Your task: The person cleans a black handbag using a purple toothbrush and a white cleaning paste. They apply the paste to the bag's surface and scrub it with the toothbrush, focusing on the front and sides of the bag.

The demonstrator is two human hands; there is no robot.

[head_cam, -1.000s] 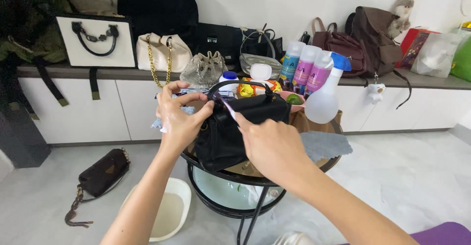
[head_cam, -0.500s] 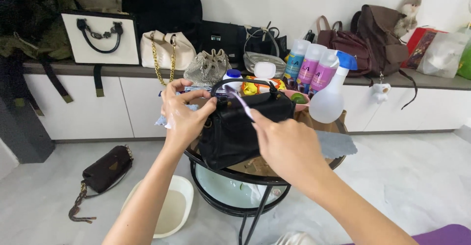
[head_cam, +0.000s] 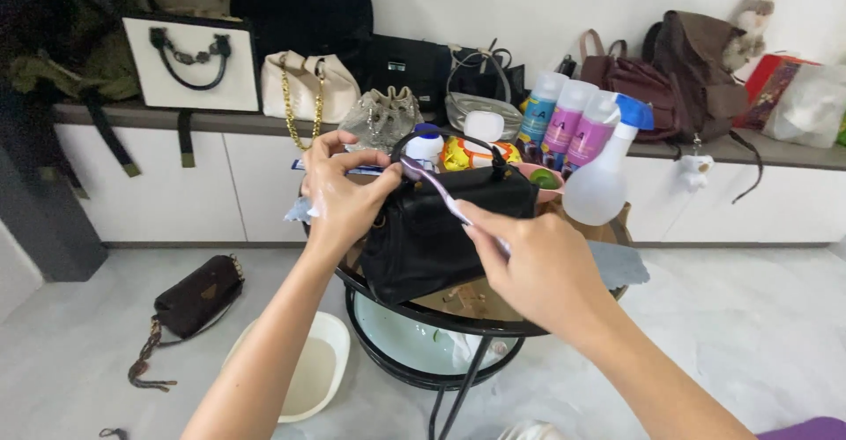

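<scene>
- Head view: black handbag (head_cam: 445, 233) stands on the round bench (head_cam: 493, 321) at centre frame, with bottles and a spray bottle (head_cam: 604, 171) at its 2 o'clock.
- Left hand (head_cam: 344, 195) has its grip closed on the bag's upper left corner, at the bag's 10 o'clock, bracing it.
- Right hand (head_cam: 538, 268), at the bag's 4 o'clock, has its grip closed on a pale toothbrush (head_cam: 436, 192) whose head meets the bag's top edge.
- Doing this well, I judge, calls for short light strokes along the seam, the bracing hand firm so the bag cannot tip towards the basin (head_cam: 304, 378) on the floor at 7 o'clock.
</scene>
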